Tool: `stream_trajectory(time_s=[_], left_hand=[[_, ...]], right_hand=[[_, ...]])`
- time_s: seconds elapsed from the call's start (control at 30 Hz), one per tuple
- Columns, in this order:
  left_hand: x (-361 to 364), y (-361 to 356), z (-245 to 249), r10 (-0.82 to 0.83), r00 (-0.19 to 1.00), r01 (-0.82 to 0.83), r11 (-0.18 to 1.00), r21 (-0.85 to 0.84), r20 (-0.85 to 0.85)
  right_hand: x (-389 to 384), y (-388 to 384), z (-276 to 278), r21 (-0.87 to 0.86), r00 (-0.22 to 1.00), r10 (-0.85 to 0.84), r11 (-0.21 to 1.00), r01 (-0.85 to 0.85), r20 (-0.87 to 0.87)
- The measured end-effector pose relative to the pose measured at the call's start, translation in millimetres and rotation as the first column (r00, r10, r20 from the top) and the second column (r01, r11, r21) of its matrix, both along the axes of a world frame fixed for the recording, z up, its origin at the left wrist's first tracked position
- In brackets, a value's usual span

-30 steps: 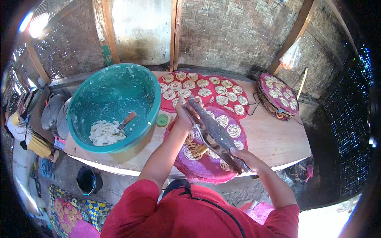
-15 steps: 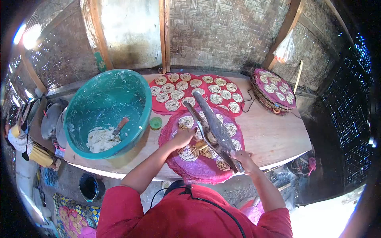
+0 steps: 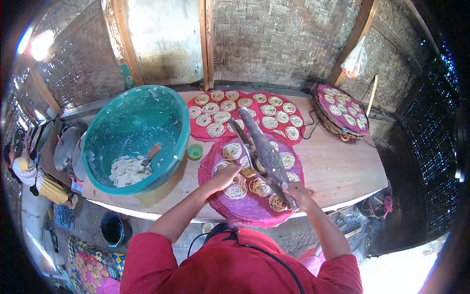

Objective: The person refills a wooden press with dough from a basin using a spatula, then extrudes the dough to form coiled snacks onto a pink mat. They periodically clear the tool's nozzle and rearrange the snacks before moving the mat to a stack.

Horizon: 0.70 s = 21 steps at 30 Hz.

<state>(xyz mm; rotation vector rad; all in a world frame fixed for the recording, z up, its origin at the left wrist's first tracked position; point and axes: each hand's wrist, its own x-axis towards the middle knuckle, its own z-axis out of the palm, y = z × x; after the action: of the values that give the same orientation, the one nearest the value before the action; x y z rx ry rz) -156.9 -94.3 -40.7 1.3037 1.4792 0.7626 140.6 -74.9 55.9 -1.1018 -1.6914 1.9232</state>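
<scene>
A two-armed wooden dough press (image 3: pixel 268 159) slants over a round pink cloth (image 3: pixel 227 208) spread on the table. My right hand (image 3: pixel 299 195) is closed around the near ends of its two arms. At the press's left side, my left hand (image 3: pixel 226 176) has its fingers closed against it, beside a yellowish-brown part (image 3: pixel 248 173); the fingertips are partly hidden. Coiled rounds of dough strands (image 3: pixel 259 186) lie on the cloth under and around the press. One coil (image 3: pixel 236 188) sits just below my left hand.
A large green basin (image 3: pixel 183 147) holds white dough (image 3: pixel 128 171) and a wooden-handled tool (image 3: pixel 152 154). Red cloths with several coils (image 3: pixel 215 130) lie at the back. A small green lid (image 3: pixel 195 152) is beside the basin. Stacked round trays (image 3: pixel 342 110) stand back right. A person (image 3: pixel 49 188) is at far left.
The two arms of the press look slightly further apart at the far end. My left hand has shifted slightly down against the press. My right hand keeps its grip.
</scene>
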Motion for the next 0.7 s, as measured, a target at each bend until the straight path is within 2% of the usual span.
stream_trajectory(time_s=[0.07,0.1,0.13,0.17,0.2,0.23,0.3,0.33,0.4,0.43,0.5,0.53,0.57,0.6,0.63,0.67,0.7], left_hand=[[-5,-9,-14,-0.015,0.997,-0.004,0.967,0.256,0.073],[-6,-16,-5,-0.015,0.997,-0.004,0.967,0.254,0.073],[-7,-26,3,-0.008,0.958,0.106,0.939,0.328,-0.287],[-5,-37,18,0.032,0.793,0.235,0.905,0.355,-0.608],[-3,-48,40,-0.055,0.661,0.341,0.91,0.235,-0.748],[-1,-58,51,-0.057,0.661,0.342,0.91,0.233,-0.748],[2,-74,62,0.057,0.552,0.425,0.839,0.34,-0.832],[0,-78,63,0.055,0.552,0.426,0.839,0.339,-0.832],[-2,-83,73,0.185,0.414,0.51,0.763,0.396,-0.891],[-3,-81,80,0.184,0.415,0.513,0.762,0.396,-0.891],[-4,-62,120,0.316,0.575,0.252,0.809,0.53,-0.755],[-7,-42,122,0.237,0.947,-0.05,0.777,0.628,-0.217],[-9,-21,124,0.121,0.895,-0.352,0.782,0.514,0.429],[-8,-13,149,-0.004,0.746,-0.373,0.825,0.424,0.665],[-3,-12,180,-0.106,0.522,-0.363,0.87,0.333,0.847],[8,-12,201,-0.105,0.518,-0.362,0.872,0.328,0.849],[20,-11,220,-0.165,0.358,-0.348,0.89,0.295,0.919]], right_hand=[[4,1,-2,-0.018,0.999,-0.037,0.999,0.037,-0.032],[4,1,-1,-0.019,0.999,-0.038,0.999,0.037,-0.031],[5,0,1,-0.002,0.998,-0.044,0.999,0.044,-0.042],[5,-1,2,0.014,0.997,-0.05,0.999,0.051,-0.054],[6,-2,4,0.012,0.997,-0.05,0.999,0.051,-0.053],[7,-2,5,0.011,0.996,-0.059,0.998,0.06,-0.059],[9,-5,11,0.008,0.996,-0.07,0.997,0.07,-0.064],[10,-8,15,0.02,0.994,-0.086,0.996,0.088,-0.066],[14,-10,17,0.032,0.992,-0.105,0.994,0.107,-0.066],[19,-10,15,0.057,0.992,-0.09,0.994,0.095,-0.085],[28,-11,18,0.078,0.992,-0.077,0.993,0.085,-0.101],[32,-13,26,0.049,0.99,-0.004,0.999,0.011,-0.138],[35,-16,35,0.024,0.982,0.067,0.998,-0.064,-0.176],[35,-20,45,0.02,0.973,0.137,0.991,-0.136,-0.184],[36,-24,51,0.015,0.974,0.134,0.991,-0.134,-0.181],[37,-28,55,-0.063,0.968,0.162,0.982,-0.177,-0.191],[39,-31,59,-0.137,0.961,0.187,0.966,-0.217,-0.203]])
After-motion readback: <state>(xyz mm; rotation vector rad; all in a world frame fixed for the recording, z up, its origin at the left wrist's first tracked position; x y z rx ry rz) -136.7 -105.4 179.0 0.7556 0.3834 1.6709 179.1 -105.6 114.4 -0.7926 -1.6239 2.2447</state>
